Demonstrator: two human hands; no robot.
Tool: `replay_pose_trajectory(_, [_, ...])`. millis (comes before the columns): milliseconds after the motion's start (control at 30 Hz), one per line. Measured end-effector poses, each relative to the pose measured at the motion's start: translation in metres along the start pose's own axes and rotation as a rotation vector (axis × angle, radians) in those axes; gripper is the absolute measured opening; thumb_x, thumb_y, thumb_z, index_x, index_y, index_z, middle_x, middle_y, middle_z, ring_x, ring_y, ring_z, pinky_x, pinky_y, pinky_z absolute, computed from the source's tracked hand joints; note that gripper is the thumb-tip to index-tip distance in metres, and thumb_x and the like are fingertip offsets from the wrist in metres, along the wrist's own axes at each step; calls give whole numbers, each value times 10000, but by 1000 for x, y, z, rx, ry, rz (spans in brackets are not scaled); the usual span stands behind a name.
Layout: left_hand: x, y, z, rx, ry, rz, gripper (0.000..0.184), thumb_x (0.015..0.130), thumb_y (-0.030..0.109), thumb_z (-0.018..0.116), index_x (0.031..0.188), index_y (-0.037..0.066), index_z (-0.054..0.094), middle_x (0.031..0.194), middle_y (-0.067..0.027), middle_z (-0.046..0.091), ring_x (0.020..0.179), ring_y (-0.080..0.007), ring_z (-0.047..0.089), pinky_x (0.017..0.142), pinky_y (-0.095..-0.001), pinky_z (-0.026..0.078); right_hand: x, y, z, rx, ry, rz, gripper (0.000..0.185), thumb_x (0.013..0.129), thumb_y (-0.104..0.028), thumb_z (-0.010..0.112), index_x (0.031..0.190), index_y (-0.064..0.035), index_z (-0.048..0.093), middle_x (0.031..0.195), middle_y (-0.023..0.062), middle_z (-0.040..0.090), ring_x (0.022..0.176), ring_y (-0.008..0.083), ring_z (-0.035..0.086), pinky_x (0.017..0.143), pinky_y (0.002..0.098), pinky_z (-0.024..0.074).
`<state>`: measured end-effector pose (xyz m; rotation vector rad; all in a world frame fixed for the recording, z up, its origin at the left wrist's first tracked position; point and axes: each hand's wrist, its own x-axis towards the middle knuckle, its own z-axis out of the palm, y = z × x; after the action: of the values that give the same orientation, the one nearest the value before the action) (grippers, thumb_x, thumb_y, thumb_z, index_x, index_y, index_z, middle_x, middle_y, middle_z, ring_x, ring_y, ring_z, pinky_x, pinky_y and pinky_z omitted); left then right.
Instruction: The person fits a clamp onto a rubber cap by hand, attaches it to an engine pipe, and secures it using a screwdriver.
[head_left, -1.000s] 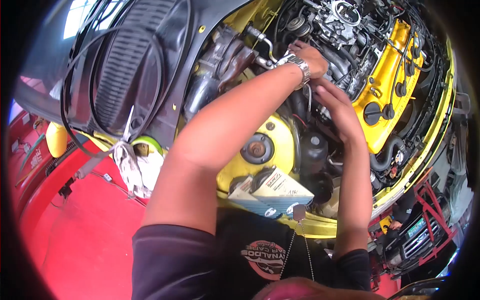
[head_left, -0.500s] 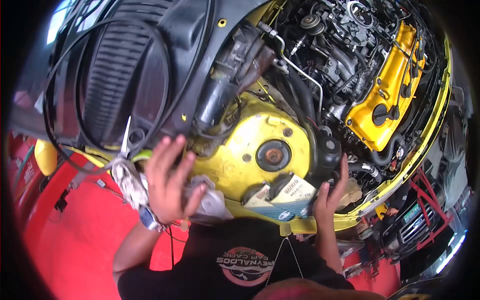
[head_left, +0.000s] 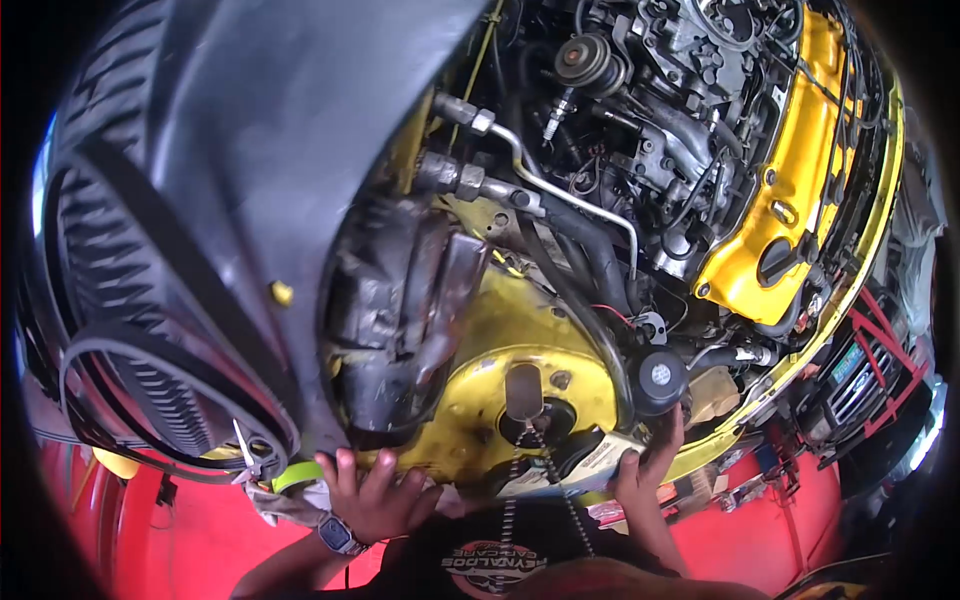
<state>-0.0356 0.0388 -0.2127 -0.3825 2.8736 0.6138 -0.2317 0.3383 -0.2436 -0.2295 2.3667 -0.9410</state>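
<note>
My left hand point(head_left: 378, 498), with a watch point(head_left: 340, 536) on its wrist, rests its spread fingers at the near edge of the engine bay. Beside it are a pale rag point(head_left: 285, 503), a lime-green curved item point(head_left: 297, 475) and a pointed white tool point(head_left: 246, 450). My right hand point(head_left: 648, 468) is at the near fender, thumb and fingers apart, with a fingertip close to a round black canister point(head_left: 661, 377). Left of it lies a cream-and-blue box point(head_left: 605, 455), partly hidden. A tag on a ball chain point(head_left: 523, 390) hangs before the yellow strut tower point(head_left: 480, 400).
The engine with its yellow valve cover point(head_left: 755, 250) fills the right. A black wiper motor-like part point(head_left: 385, 310) sits left of the strut tower. Loose black rubber strip point(head_left: 190, 260) loops over the dark cowl panel point(head_left: 270, 130). Red floor point(head_left: 200, 540) shows below.
The view has leaned closer over the engine bay, and the chain tag swung forward. My left hand has come down from a raised position to the edge. My right hand stays near the canister.
</note>
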Motion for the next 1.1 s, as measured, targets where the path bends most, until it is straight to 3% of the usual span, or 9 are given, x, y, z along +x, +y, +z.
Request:
replay_pose_trajectory(67, [0, -1, 1, 17, -2, 22, 486, 808, 471, 649, 1197, 201, 541, 1465, -121, 348, 1369, -497, 208, 1077, -713, 98, 1, 4, -2, 27, -7, 25, 868, 925, -511, 510, 1469, 40, 118, 1438, 239, 303, 1308, 323, 379, 1065, 446, 311])
replay_pose_trajectory(300, [-5, 3, 4, 64, -4, -17, 689, 873, 504, 548, 1472, 243, 329, 1505, -104, 320, 1411, -478, 141, 1075, -724, 90, 10, 18, -24, 78, -74, -28, 904, 907, -537, 527, 1468, 37, 110, 1461, 226, 290, 1307, 297, 368, 1029, 409, 328])
replay_pose_trajectory(600, [27, 8, 4, 219, 44, 76, 560, 913, 423, 546, 1424, 261, 381, 1501, -96, 329, 1317, -326, 426, 1017, -781, 157, 2, 41, -38, 165, -50, -66, 830, 934, -495, 504, 1461, 26, 132, 1446, 221, 320, 1300, 319, 396, 1046, 439, 353])
replay_pose_trajectory(667, [25, 4, 4, 286, -1, 166, 768, 894, 494, 473, 1504, 98, 224, 1403, -222, 411, 1359, -318, 354, 1059, -739, 75, 2, 41, -41, 151, -29, -50, 803, 947, -489, 486, 1462, 20, 140, 1440, 228, 320, 1308, 330, 388, 1059, 454, 344])
replay_pose_trajectory(733, [23, 1, 5, 337, 28, 187, 776, 902, 539, 432, 1498, 81, 239, 1404, -240, 416, 1345, -321, 384, 1064, -725, 109, 2, 37, -34, 107, 15, -96, 784, 951, -489, 477, 1459, 19, 164, 1438, 229, 318, 1316, 333, 372, 1074, 461, 315])
replay_pose_trajectory(800, [15, 6, 7, 334, 53, 100, 577, 924, 492, 505, 1446, 308, 343, 1512, -94, 291, 1306, -330, 442, 1019, -761, 204, 3, 33, -33, 76, 32, -54, 757, 955, -472, 474, 1452, 24, 190, 1438, 226, 319, 1317, 326, 365, 1086, 460, 287])
replay_pose_trajectory(833, [16, 3, 7, 329, 57, 88, 577, 924, 492, 505, 1446, 308, 343, 1512, -94, 291, 1306, -330, 442, 1019, -761, 204, 4, 33, -30, 63, 36, -115, 732, 962, -447, 465, 1443, 37, 200, 1441, 218, 320, 1313, 313, 367, 1088, 460, 280])
replay_pose_trajectory(900, [21, -4, 3, 328, 29, 265, 757, 911, 562, 414, 1497, 110, 254, 1486, -179, 325, 1327, -349, 400, 1057, -732, 131, -14, 49, -31, 56, 62, -131, 714, 966, -431, 458, 1437, 44, 207, 1437, 219, 323, 1312, 313, 363, 1088, 458, 278])
replay_pose_trajectory(1100, [32, 0, 8, 327, 88, 184, 733, 904, 579, 416, 1502, 188, 252, 1515, -126, 292, 1347, -364, 362, 1051, -744, 120, -50, 50, -38, -177, -48, -24, 615, 986, -337, 417, 1401, 72, 222, 1401, 217, 312, 1290, 311, 350, 1086, 462, 250])
